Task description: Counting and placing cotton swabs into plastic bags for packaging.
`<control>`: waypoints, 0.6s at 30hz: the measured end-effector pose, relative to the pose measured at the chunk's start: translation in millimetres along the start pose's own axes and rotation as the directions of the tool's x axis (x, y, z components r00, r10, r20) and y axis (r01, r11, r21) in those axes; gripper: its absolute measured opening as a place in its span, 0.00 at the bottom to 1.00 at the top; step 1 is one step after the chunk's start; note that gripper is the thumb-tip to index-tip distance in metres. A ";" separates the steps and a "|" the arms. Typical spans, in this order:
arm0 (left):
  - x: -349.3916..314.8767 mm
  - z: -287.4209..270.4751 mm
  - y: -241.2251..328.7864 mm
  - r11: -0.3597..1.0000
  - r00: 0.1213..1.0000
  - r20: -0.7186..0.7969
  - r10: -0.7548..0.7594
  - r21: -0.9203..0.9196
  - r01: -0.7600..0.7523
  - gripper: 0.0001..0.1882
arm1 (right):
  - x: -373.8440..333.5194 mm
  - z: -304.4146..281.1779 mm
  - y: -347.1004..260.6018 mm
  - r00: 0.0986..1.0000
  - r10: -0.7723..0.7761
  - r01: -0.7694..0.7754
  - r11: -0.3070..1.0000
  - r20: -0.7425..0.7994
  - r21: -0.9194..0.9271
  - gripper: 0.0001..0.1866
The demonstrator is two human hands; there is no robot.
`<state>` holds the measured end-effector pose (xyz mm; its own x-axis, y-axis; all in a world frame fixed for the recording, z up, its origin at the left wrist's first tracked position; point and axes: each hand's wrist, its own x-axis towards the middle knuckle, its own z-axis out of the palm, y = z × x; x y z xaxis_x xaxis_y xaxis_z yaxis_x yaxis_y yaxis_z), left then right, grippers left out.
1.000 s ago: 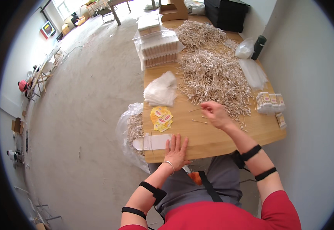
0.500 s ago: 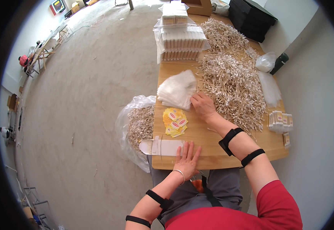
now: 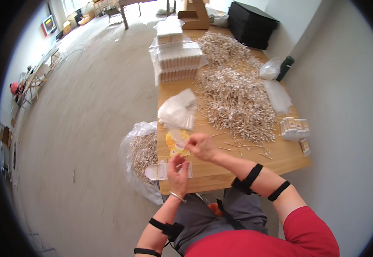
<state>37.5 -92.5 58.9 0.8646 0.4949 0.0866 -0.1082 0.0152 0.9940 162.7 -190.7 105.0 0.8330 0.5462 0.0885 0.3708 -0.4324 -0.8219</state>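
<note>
My right hand point(image 3: 201, 147) is closed in a pinch on a thin clear plastic bag point(image 3: 177, 135), which hangs over the yellow printed cards point(image 3: 172, 141). My left hand point(image 3: 178, 176) is lifted just below it, fingers loosely bent and apart, with nothing visible in them. Behind the left hand lies a white flat strip point(image 3: 162, 170) with a rounded end, jutting past the table's left edge. A fanned stack of clear bags point(image 3: 178, 110) rests beyond the cards. A large heap of cotton swabs point(image 3: 238, 103) covers the table to the right, with several loose ones near my right forearm.
Wrapped stacks of swab packs point(image 3: 178, 60) stand at the far left of the wooden table point(image 3: 233, 171). Small filled packs point(image 3: 294, 127) sit at the right edge. A black box point(image 3: 251, 25) and a dark green bottle point(image 3: 285, 67) are farther back. A swab-filled sack point(image 3: 140, 147) stands left of the table.
My right hand has come from the bag stack toward me, now pinching a bag. My left hand has risen off the white strip and moved left. The whole view has shifted.
</note>
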 end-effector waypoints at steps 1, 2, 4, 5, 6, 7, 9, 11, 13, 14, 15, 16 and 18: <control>5.5 -1.0 11.5 0.997 0.996 -0.085 -0.008 -0.072 0.001 0.18 | -6.9 8.5 -2.2 0.998 -0.041 0.041 0.999 0.043 0.003 0.09; 7.5 -7.5 16.4 0.996 0.995 -0.100 -0.027 -0.084 0.018 0.16 | -12.4 16.6 -9.4 0.986 -0.154 0.158 0.985 0.055 -0.066 0.08; 9.2 -24.7 15.5 0.998 0.993 -0.121 0.006 -0.060 -0.013 0.12 | -20.8 35.5 -20.8 0.979 -0.158 0.174 0.977 0.126 -0.126 0.09; 7.8 -33.6 13.0 0.998 0.994 -0.105 0.014 -0.061 -0.020 0.12 | -22.5 41.3 -26.4 0.972 -0.157 0.185 0.971 0.174 -0.155 0.09; 4.6 -41.7 13.4 0.997 0.993 -0.121 -0.006 -0.083 -0.004 0.10 | -25.3 45.7 -34.0 0.968 -0.155 0.185 0.973 0.198 -0.141 0.10; 2.6 -48.0 13.0 0.994 0.990 -0.139 -0.028 -0.106 0.013 0.09 | -26.7 48.8 -40.2 0.963 -0.154 0.185 0.975 0.222 -0.127 0.10; -1.6 -60.2 16.0 0.995 0.986 -0.163 -0.025 -0.100 0.008 0.08 | -26.6 54.6 -48.4 0.950 -0.181 0.228 0.959 0.253 -0.168 0.10; -5.8 -71.6 19.1 0.999 0.993 -0.112 -0.045 -0.025 0.042 0.09 | -28.8 59.1 -51.3 0.928 -0.213 0.281 0.939 0.306 -0.198 0.10; -6.7 -82.2 20.0 0.999 0.988 -0.146 -0.047 -0.005 0.047 0.08 | -27.1 68.3 -52.2 0.918 -0.252 0.310 0.937 0.306 -0.159 0.10; -7.1 -87.5 17.7 0.997 0.986 -0.163 -0.032 0.066 0.043 0.07 | -25.4 72.8 -51.8 0.908 -0.263 0.322 0.936 0.326 -0.142 0.10; -6.7 -92.5 16.2 0.990 0.983 -0.180 -0.021 0.136 0.046 0.07 | -23.4 77.0 -48.5 0.928 -0.248 0.284 0.954 0.280 -0.095 0.11; -7.3 -92.6 17.7 0.982 0.973 -0.230 0.030 0.189 0.015 0.07 | -23.9 78.7 -53.4 0.942 -0.226 0.243 0.969 0.248 -0.038 0.11; -3.5 -92.8 16.3 0.968 0.965 -0.258 0.055 0.253 0.012 0.07 | -17.9 74.4 -56.4 0.972 -0.197 0.207 0.976 0.126 -0.068 0.09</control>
<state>-12.8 -13.4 68.6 0.7018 0.7020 0.1214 0.0294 -0.1989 0.9796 96.4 -122.7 108.0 0.6848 0.7069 0.1769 0.5622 -0.3580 -0.7455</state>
